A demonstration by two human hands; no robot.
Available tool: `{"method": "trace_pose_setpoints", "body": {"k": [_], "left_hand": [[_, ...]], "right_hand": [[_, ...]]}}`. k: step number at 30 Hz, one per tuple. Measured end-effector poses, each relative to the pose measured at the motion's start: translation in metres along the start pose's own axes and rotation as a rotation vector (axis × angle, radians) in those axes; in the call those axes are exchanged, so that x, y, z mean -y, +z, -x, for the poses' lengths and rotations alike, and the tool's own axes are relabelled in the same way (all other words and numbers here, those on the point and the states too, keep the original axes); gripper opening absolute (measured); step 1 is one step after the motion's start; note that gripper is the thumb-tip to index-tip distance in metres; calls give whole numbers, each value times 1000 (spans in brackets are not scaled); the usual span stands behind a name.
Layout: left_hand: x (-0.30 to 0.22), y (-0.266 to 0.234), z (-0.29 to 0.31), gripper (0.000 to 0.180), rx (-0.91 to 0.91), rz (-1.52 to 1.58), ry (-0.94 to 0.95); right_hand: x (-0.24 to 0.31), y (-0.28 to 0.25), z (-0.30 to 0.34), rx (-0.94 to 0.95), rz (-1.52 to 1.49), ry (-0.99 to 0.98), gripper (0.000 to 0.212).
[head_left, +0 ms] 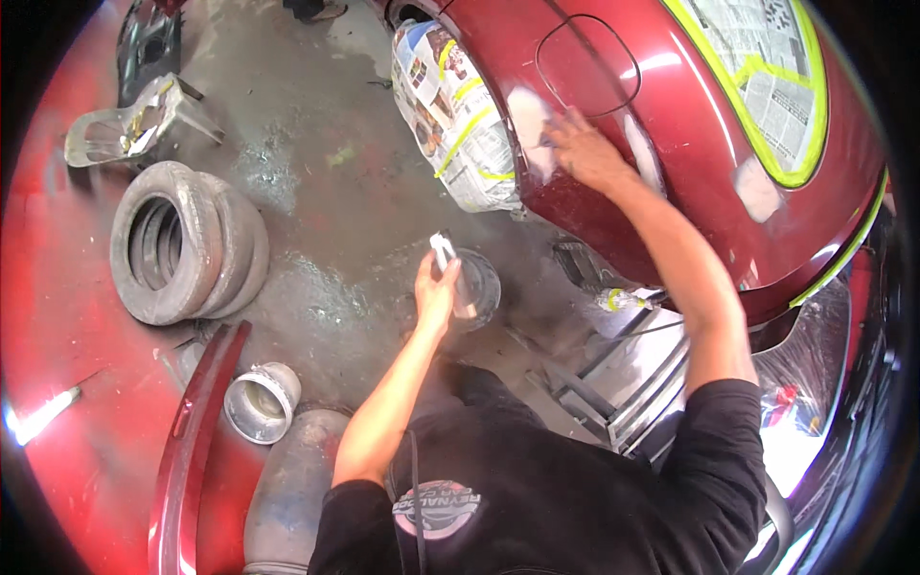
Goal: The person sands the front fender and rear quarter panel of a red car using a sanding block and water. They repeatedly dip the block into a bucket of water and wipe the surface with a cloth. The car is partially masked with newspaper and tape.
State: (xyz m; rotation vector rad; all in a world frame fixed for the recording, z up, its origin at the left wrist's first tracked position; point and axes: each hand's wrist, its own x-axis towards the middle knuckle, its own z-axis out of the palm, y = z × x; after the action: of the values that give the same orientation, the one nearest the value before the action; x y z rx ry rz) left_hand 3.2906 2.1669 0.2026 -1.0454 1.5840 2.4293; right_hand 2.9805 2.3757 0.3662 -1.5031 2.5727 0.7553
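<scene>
A dark red car body panel (613, 57) curves across the upper right, with whitish sanded patches (533, 129) beside the wheel arch. My right hand (586, 153) rests on the panel at the edge of this patch, fingers stretched out and holding nothing. Newspaper and yellow-green tape cover the wheel (460, 125). Lower down, over the floor, my left hand (437, 292) is closed around a small pale, flat block (443, 247), whose exact kind I cannot make out. Just past that hand, a round, dark container (487, 287) stands lower, partly hidden by it.
Old tyres (163, 244) stand at left, near a pale plastic chair (134, 125). A silver-grey pot (261, 402) sits by a blue-grey drum (292, 489) and a loose red trim strip (192, 460). A metal frame (623, 402) lies below the bumper. Newspaper masks the car window (786, 115).
</scene>
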Motion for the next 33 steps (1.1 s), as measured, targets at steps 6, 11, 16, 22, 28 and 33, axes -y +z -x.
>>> {"method": "trace_pose_setpoints", "body": {"k": [6, 11, 16, 22, 28, 33], "left_hand": [[-3, 72, -46, 72, 40, 10, 112], [-3, 112, -71, 73, 6, -76, 221], [4, 128, -92, 76, -65, -208, 261], [-1, 168, -104, 74, -168, -278, 383], [-51, 226, -118, 71, -281, -253, 599], [-70, 258, -147, 69, -392, -358, 667]], "right_hand": [[-57, -147, 98, 38, 122, -60, 32], [-84, -187, 155, 60, 220, 64, 41], [-101, -163, 172, -135, 156, 38, 58], [-101, -157, 175, -186, 142, 29, 61], [-104, -156, 176, -200, 121, 16, 62], [-105, -167, 174, -177, 97, -69, 59]]}}
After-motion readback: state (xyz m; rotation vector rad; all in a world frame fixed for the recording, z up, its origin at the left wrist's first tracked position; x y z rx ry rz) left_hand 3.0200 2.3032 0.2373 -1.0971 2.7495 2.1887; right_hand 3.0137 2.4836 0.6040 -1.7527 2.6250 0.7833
